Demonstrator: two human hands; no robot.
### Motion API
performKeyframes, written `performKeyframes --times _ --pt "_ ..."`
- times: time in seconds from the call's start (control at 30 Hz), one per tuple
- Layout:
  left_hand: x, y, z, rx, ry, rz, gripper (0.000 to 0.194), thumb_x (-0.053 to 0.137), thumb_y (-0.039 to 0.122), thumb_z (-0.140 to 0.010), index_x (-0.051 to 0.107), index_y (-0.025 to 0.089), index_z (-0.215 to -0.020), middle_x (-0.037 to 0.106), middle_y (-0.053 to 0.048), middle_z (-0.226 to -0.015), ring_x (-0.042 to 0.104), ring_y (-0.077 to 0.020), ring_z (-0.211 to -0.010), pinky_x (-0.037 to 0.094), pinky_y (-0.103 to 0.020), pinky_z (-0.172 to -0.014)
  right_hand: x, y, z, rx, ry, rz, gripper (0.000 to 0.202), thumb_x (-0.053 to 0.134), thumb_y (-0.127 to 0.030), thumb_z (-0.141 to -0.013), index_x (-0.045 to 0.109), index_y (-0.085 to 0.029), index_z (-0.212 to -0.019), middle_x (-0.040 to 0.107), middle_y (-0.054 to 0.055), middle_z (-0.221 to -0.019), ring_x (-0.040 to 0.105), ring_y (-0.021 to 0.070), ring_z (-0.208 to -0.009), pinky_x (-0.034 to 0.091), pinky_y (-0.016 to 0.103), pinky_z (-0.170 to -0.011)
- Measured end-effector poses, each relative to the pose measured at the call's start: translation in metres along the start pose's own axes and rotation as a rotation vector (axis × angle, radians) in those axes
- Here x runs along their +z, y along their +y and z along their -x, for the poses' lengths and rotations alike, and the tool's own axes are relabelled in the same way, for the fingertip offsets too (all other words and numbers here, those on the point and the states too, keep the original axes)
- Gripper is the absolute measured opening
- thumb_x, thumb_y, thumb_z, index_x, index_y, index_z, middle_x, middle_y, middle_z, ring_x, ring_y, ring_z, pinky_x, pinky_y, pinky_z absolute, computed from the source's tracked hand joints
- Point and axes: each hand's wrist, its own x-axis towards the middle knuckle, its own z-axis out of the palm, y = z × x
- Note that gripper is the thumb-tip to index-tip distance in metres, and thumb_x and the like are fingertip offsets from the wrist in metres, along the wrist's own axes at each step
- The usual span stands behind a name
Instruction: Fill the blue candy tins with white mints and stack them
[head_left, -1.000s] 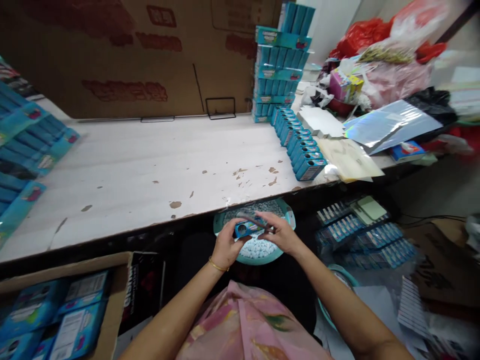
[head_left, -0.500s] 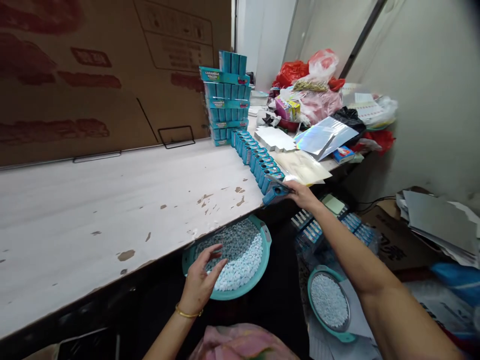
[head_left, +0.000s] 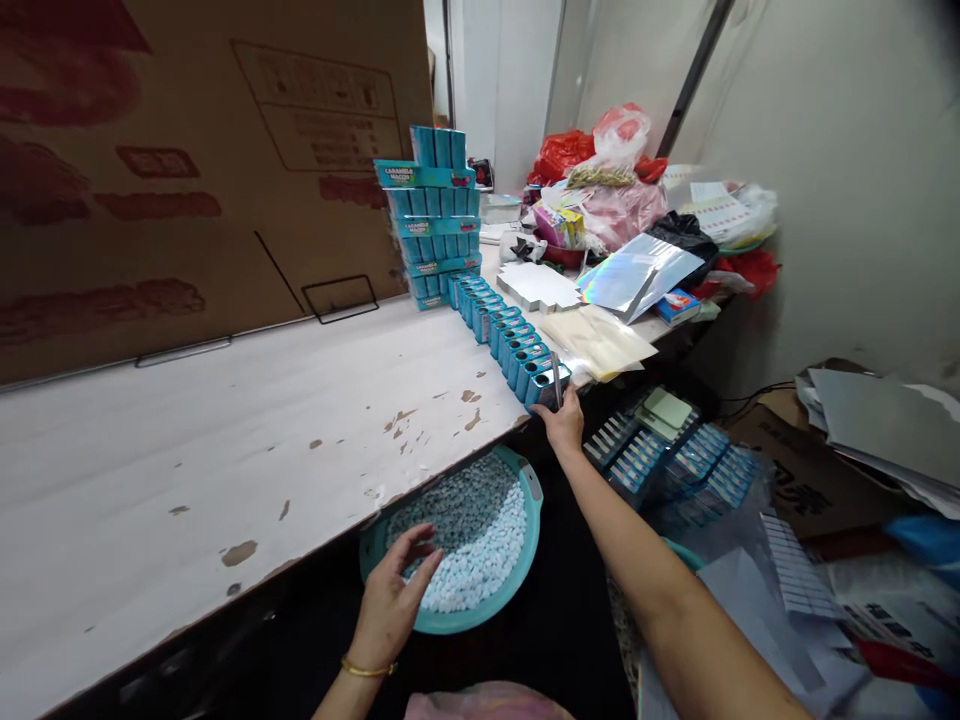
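At the near end of a row of small blue boxes [head_left: 501, 322], close to the front edge of the white surface [head_left: 225, 450], the right hand [head_left: 562, 415] is closed around the end box [head_left: 540, 391], thumb at its lower corner and fingers along the other side. A slim grey strip [head_left: 556, 378] stands up from that hand against the box; how firmly it is gripped I cannot tell. Round dark openings show in the tops of several boxes. The left hand [head_left: 386, 605] has nothing in it, fingers loosely curved and thumb well apart, over the near-left part of a teal basin [head_left: 529, 545] of small pale pellets [head_left: 469, 580], which sits partly under the surface's edge. A gold bangle [head_left: 367, 668] circles the left wrist. Beyond the row's far end rises a stack of blue packs [head_left: 435, 225], next to a large brown cardboard panel [head_left: 225, 230]. Right of the row lie cream sheets [head_left: 600, 343], white cut card [head_left: 538, 286] and a shiny silver sheet [head_left: 641, 272].
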Motion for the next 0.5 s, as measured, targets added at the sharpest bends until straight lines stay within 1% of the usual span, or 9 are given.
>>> performKeyframes --times 0.07,0.13,0.23,0.37,0.5 --pt "0.000 0.002 -0.001 -0.006 0.006 0.011 0.039 0.057 0.040 -0.067 0.055 0.017 -0.098 0.062 -0.009 -0.097 0.060 -0.0209 -0.085 0.050 -0.035 -0.077 0.007 0.000 -0.001 0.024 0.012 -0.013 0.083 0.062 -0.045 -0.060 0.032 -0.006 -0.127 0.045 0.020 -0.121 0.042 0.0285 -0.111 0.034 0.041 -0.090" --pt "-0.001 0.003 -0.001 -0.010 0.023 0.021 0.039 0.058 0.041 -0.067 0.055 0.016 -0.097 0.062 -0.009 -0.096 0.060 -0.0211 -0.085 0.050 -0.035 -0.077 0.008 0.002 -0.005 0.015 0.013 -0.019 0.082 0.062 -0.046 -0.060 0.034 -0.008 -0.126 0.046 0.020 -0.120 0.044 0.0280 -0.109 0.034 0.040 -0.088" --pt "-0.002 0.003 0.000 -0.013 0.034 0.016 0.039 0.058 0.042 -0.066 0.056 0.016 -0.096 0.063 -0.009 -0.095 0.061 -0.0211 -0.084 0.050 -0.035 -0.076 0.006 0.004 -0.008 0.001 -0.003 -0.015 0.084 0.062 -0.048 -0.058 0.033 -0.008 -0.127 0.046 0.020 -0.121 0.045 0.0279 -0.108 0.035 0.040 -0.088" --pt "0.000 0.001 0.003 -0.010 0.028 0.014 0.038 0.058 0.042 -0.066 0.057 0.016 -0.094 0.063 -0.009 -0.093 0.061 -0.0212 -0.083 0.050 -0.035 -0.075 0.006 0.004 -0.010 -0.010 -0.007 -0.023 0.081 0.059 -0.047 -0.061 0.032 -0.007 -0.127 0.043 0.021 -0.123 0.044 0.0278 -0.109 0.033 0.039 -0.089" --pt "-0.001 0.005 0.005 0.004 0.032 0.022 0.039 0.058 0.042 -0.066 0.057 0.016 -0.094 0.063 -0.009 -0.094 0.061 -0.0210 -0.083 0.050 -0.035 -0.075 0.004 0.003 -0.011 0.036 -0.011 -0.025 0.077 0.057 -0.044 -0.064 0.032 -0.006 -0.126 0.045 0.021 -0.122 0.044 0.0276 -0.108 0.033 0.039 -0.088"
